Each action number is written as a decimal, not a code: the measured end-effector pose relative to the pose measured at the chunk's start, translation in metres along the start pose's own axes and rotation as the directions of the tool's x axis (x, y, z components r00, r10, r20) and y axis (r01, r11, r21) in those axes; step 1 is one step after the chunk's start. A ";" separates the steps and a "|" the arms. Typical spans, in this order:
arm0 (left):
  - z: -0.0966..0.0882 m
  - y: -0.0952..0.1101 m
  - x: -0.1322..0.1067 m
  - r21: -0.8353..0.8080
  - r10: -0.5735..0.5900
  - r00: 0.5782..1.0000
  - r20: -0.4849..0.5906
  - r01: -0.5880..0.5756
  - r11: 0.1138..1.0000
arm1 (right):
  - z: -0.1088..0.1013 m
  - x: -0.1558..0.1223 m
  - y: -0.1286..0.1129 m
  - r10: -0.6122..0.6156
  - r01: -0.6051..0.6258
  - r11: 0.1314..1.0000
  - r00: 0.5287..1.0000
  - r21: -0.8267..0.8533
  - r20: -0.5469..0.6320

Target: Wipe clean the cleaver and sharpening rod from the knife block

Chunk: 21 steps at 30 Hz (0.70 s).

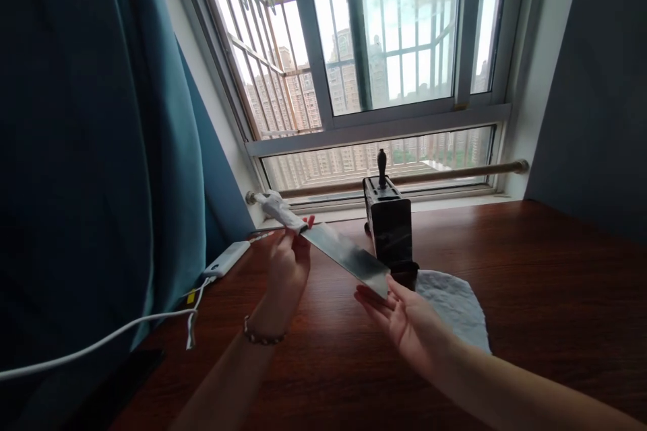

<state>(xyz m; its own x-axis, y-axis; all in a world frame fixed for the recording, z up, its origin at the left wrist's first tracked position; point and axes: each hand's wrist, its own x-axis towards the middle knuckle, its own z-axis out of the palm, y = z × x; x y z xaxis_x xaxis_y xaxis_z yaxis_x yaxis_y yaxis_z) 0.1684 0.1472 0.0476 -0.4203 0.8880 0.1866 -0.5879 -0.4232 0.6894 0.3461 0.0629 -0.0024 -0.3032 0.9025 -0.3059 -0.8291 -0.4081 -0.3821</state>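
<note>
A broad steel cleaver [344, 252] with a white-wrapped handle hangs level over the dark wooden table [530, 269]. My left hand [288, 262] is closed round the handle end, where it meets the blade. My right hand [404, 313] is palm up with fingers stretched out, and the blade's far tip rests against its fingertips. Just behind the blade stands a dark knife block [388, 225] with one black handle sticking up.
A white cloth [455, 303] lies under and right of the block. A white power bank [227, 258] with a white cable [101, 343] lies at the table's left edge beside a teal curtain [101, 148]. A barred window [374, 47] and a wooden rail [455, 174] close the far side.
</note>
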 end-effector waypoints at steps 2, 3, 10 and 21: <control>-0.010 -0.002 -0.006 -0.021 -0.046 0.999 0.025 0.046 0.999 | 0.004 -0.004 -0.007 -0.040 0.039 0.998 0.999 -0.045 -0.034; -0.014 -0.002 -0.009 -0.032 -0.068 0.997 0.040 0.070 0.997 | 0.004 -0.004 -0.012 -0.067 0.063 0.995 0.997 -0.071 -0.047; -0.051 0.011 -0.032 -0.076 -0.389 0.886 0.255 0.419 0.905 | 0.000 0.009 -0.055 -0.232 0.214 0.947 0.971 -0.238 -0.049; -0.123 0.000 -0.074 0.522 -0.903 0.308 0.300 0.739 0.426 | -0.060 -0.021 -0.102 -0.089 0.056 0.874 0.995 -0.483 -0.047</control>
<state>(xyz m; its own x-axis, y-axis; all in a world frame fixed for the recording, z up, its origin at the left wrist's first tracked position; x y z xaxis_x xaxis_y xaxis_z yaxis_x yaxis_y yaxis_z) 0.1146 0.0590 -0.0524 0.6085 0.7099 -0.3545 -0.2008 0.5700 0.7968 0.4649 0.0773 -0.0099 -0.2058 0.9279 -0.3110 -0.5146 -0.3729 -0.7721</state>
